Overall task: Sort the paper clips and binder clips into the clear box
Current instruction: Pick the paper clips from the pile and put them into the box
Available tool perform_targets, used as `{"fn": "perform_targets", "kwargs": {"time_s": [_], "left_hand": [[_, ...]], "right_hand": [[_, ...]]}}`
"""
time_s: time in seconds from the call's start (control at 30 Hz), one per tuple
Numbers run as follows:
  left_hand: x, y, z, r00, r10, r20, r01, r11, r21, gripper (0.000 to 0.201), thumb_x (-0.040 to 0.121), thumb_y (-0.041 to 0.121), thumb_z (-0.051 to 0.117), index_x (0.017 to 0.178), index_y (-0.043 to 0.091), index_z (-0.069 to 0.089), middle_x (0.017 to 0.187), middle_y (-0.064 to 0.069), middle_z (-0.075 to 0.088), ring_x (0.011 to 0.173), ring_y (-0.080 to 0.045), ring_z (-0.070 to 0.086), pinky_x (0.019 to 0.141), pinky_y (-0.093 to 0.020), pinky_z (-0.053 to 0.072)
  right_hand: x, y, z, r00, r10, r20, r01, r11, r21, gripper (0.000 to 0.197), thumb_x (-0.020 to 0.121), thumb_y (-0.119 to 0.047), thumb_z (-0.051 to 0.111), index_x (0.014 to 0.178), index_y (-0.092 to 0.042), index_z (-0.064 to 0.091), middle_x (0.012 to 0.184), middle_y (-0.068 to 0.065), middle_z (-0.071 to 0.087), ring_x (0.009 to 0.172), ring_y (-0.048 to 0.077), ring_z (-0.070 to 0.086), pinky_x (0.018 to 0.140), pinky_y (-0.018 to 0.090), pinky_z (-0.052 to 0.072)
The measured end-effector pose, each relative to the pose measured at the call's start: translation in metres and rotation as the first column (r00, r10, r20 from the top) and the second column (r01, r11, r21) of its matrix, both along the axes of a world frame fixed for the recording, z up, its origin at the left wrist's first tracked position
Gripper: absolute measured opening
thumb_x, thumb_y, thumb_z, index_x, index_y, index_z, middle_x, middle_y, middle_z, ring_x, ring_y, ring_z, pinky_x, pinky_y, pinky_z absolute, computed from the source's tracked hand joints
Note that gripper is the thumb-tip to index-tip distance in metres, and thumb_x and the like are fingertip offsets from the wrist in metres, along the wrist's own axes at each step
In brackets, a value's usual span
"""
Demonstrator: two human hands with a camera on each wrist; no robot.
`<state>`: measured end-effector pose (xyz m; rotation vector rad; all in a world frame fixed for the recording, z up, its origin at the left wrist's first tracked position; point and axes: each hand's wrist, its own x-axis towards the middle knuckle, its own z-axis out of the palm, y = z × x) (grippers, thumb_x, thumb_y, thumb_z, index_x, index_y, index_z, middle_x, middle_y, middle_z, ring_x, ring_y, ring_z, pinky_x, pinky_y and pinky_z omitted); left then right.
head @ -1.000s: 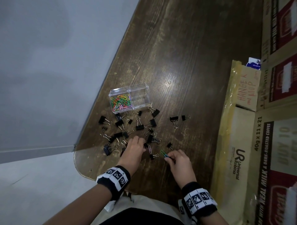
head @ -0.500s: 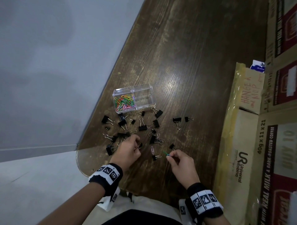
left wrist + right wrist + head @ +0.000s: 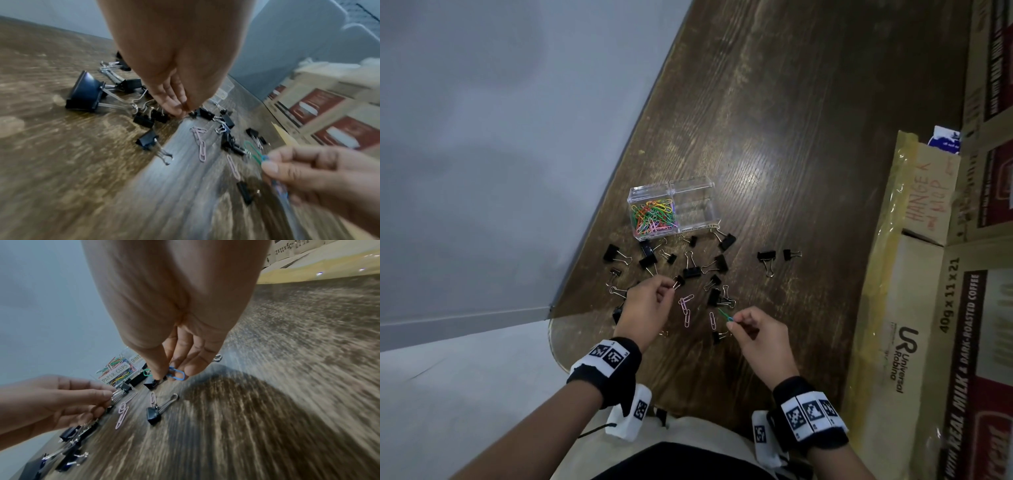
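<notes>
A clear two-part box (image 3: 674,209) stands on the dark wooden table; its left half holds several coloured paper clips (image 3: 653,217) and its right half (image 3: 695,205) looks empty. Several black binder clips (image 3: 691,270) lie scattered in front of it. My left hand (image 3: 671,286) pinches the wire handles of a small binder clip (image 3: 678,281), also seen from the right wrist (image 3: 121,391). My right hand (image 3: 732,320) pinches a green paper clip (image 3: 723,313) and a blue paper clip (image 3: 176,374) just above the table. Pink paper clips (image 3: 686,308) lie between the hands.
Stacked cardboard boxes (image 3: 935,308) line the table's right side. The table's left edge (image 3: 599,219) runs diagonally along a grey wall, and its rounded near corner (image 3: 556,329) sits by my left wrist. The box carries a "PAPER CLIPS" label (image 3: 116,375).
Both hands have risen off the table. The left hand has picked up a small binder clip and uncovered the pink paper clips. The right hand has lifted its green and blue paper clips.
</notes>
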<state>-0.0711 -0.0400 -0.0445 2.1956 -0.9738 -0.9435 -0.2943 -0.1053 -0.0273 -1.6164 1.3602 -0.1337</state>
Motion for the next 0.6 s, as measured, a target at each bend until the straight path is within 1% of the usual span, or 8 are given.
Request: {"fn": "perform_targets", "kwargs": {"time_s": [0.1, 0.17, 0.23, 0.3, 0.33, 0.43, 0.5, 0.6], "left_hand": [[0.0, 0.004, 0.005, 0.989, -0.085, 0.123, 0.087, 0.996, -0.011, 0.004, 0.094, 0.028, 0.063, 0.092, 0.025, 0.061, 0.082, 0.012, 0.059, 0.074, -0.002, 0.055, 0.065, -0.016, 0.044], [-0.001, 0.009, 0.002, 0.939, -0.271, 0.211, 0.285, 0.958, -0.04, 0.007, 0.095, 0.027, 0.062, 0.097, 0.021, 0.062, 0.09, 0.008, 0.056, 0.08, -0.007, 0.054, 0.071, -0.023, 0.048], [-0.002, 0.013, -0.003, 0.82, -0.496, 0.287, 0.519, 0.855, -0.004, 0.019, 0.092, 0.016, 0.066, 0.111, 0.017, 0.063, 0.101, 0.003, 0.055, 0.091, -0.011, 0.054, 0.076, -0.031, 0.052], [-0.002, 0.013, -0.008, 0.702, -0.632, 0.33, 0.647, 0.759, 0.078, 0.042, 0.084, 0.005, 0.071, 0.124, 0.013, 0.06, 0.11, 0.0, 0.054, 0.099, -0.016, 0.053, 0.075, -0.032, 0.055], [-0.002, 0.01, -0.007, 0.68, -0.648, 0.342, 0.663, 0.743, 0.089, 0.046, 0.082, 0.006, 0.073, 0.126, 0.011, 0.059, 0.112, -0.002, 0.055, 0.101, -0.018, 0.053, 0.075, -0.032, 0.055], [-0.001, 0.003, -0.003, 0.642, -0.682, 0.351, 0.699, 0.708, 0.097, 0.037, 0.087, 0.016, 0.071, 0.121, 0.009, 0.06, 0.111, -0.004, 0.057, 0.102, -0.021, 0.054, 0.076, -0.033, 0.055], [-0.001, -0.001, 0.0, 0.576, -0.728, 0.372, 0.74, 0.658, 0.143, 0.028, 0.086, 0.008, 0.067, 0.113, 0.009, 0.061, 0.107, -0.005, 0.056, 0.099, -0.022, 0.054, 0.072, -0.034, 0.055], [-0.002, -0.005, 0.003, 0.48, -0.77, 0.42, 0.787, 0.59, 0.181, 0.027, 0.079, -0.006, 0.054, 0.102, 0.005, 0.062, 0.101, -0.01, 0.058, 0.092, -0.026, 0.055, 0.066, -0.036, 0.054]], "right_hand": [[0.006, -0.002, 0.0, 0.998, 0.063, -0.008, -0.063, 0.998, -0.028, 0.009, 0.088, -0.02, 0.074, 0.09, -0.027, 0.07, 0.086, -0.017, 0.068, 0.088, -0.009, 0.061, 0.074, 0.002, 0.043], [0.012, -0.005, -0.001, 0.987, 0.161, -0.031, -0.163, 0.984, -0.077, 0.01, 0.088, -0.019, 0.074, 0.095, -0.026, 0.072, 0.09, -0.019, 0.066, 0.09, -0.01, 0.06, 0.078, 0.002, 0.043], [0.017, -0.008, -0.003, 0.961, 0.272, -0.056, -0.277, 0.954, -0.117, 0.016, 0.089, -0.016, 0.072, 0.103, -0.024, 0.072, 0.097, -0.017, 0.066, 0.092, -0.006, 0.06, 0.084, 0.009, 0.047], [0.024, -0.012, -0.006, 0.918, 0.386, -0.097, -0.396, 0.909, -0.131, 0.024, 0.091, -0.014, 0.069, 0.113, -0.023, 0.071, 0.104, -0.012, 0.066, 0.098, -0.001, 0.058, 0.09, 0.016, 0.047], [0.027, -0.014, -0.007, 0.89, 0.437, -0.13, -0.453, 0.882, -0.133, 0.028, 0.092, -0.013, 0.068, 0.118, -0.023, 0.069, 0.107, -0.01, 0.066, 0.101, 0.004, 0.057, 0.091, 0.018, 0.045], [0.034, -0.02, -0.01, 0.818, 0.536, -0.211, -0.568, 0.81, -0.144, 0.031, 0.094, -0.015, 0.064, 0.124, -0.022, 0.065, 0.109, -0.003, 0.065, 0.105, 0.014, 0.055, 0.085, 0.027, 0.048], [0.037, -0.024, -0.011, 0.783, 0.569, -0.252, -0.613, 0.774, -0.158, 0.026, 0.095, -0.016, 0.061, 0.12, -0.02, 0.067, 0.106, -0.002, 0.064, 0.103, 0.017, 0.056, 0.08, 0.031, 0.049], [0.04, -0.028, -0.012, 0.732, 0.608, -0.308, -0.669, 0.727, -0.153, 0.017, 0.096, -0.019, 0.059, 0.111, -0.018, 0.067, 0.105, -0.002, 0.061, 0.102, 0.017, 0.055, 0.078, 0.03, 0.048]]}}
